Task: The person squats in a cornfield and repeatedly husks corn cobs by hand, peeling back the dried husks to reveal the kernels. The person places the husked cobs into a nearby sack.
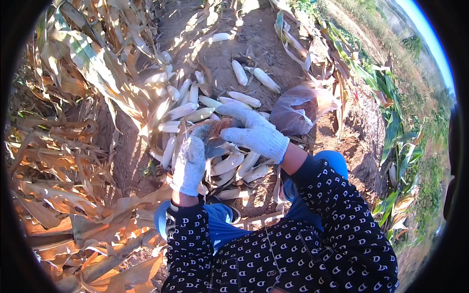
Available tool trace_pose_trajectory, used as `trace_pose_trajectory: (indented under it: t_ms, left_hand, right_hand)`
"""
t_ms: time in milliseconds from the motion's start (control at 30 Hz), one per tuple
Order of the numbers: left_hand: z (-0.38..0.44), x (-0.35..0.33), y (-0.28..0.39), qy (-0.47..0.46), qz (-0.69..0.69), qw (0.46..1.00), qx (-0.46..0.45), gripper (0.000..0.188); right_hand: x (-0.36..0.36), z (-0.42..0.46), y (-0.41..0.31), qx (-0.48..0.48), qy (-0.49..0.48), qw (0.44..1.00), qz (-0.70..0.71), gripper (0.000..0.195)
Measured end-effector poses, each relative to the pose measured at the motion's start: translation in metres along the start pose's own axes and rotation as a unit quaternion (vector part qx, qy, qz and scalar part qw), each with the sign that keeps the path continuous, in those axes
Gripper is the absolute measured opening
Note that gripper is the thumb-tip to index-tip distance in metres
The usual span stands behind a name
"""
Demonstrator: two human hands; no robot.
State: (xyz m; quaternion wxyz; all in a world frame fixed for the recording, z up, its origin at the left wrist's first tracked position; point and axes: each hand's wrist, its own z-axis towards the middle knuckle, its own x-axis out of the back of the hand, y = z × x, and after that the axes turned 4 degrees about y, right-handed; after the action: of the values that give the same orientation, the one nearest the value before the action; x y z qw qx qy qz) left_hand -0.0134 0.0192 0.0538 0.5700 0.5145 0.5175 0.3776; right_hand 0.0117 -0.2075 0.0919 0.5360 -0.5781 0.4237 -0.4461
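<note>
My left hand (190, 161), in a white knit glove with a grey palm, is raised over a pile of husked corn ears (227, 164). Its fingers curl inward, and what lies inside them is hidden. From the right, my right hand (256, 130), gloved the same way, meets it. A tuft of reddish-brown corn silk (221, 126) sticks out between the two hands, pinched at my right thumb and fingers. Whether an ear is attached to it cannot be seen. Pale ears lie beneath and beyond both hands.
Right of the pile sits a thin translucent plastic bag (295, 110). Dry corn stalks and leaves (91, 66) heap up on the left. Several loose ears, among them one ear (240, 72), lie on bare soil ahead. My jeans-clad knees (331, 163) flank the pile. Green-leaved stalks (394, 117) stand at right.
</note>
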Motion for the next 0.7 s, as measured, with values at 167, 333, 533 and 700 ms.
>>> trace_pose_trajectory:
  t_ms: [167, 333, 533, 700]
  left_hand:
    - [0.0, -0.008, -0.003, -0.096, -0.03, 0.995, 0.023, 0.085]
    - [0.001, -0.017, 0.012, -0.038, -0.078, 0.994, 0.065, 0.11]
    - [0.009, 0.005, -0.002, 0.03, -0.075, 0.995, 0.063, 0.084]
    - [0.01, 0.034, -0.013, 0.187, 0.025, 0.981, 0.039, 0.054]
  right_hand:
    - [0.001, -0.002, 0.004, 0.12, 0.018, 0.98, -0.157, 0.033]
    - [0.01, -0.009, -0.014, 0.064, 0.005, 0.997, -0.052, 0.025]
    - [0.05, -0.01, -0.017, 0.073, 0.119, 0.988, 0.062, 0.026]
    - [0.135, -0.068, -0.073, 0.108, 0.218, 0.955, 0.17, 0.017]
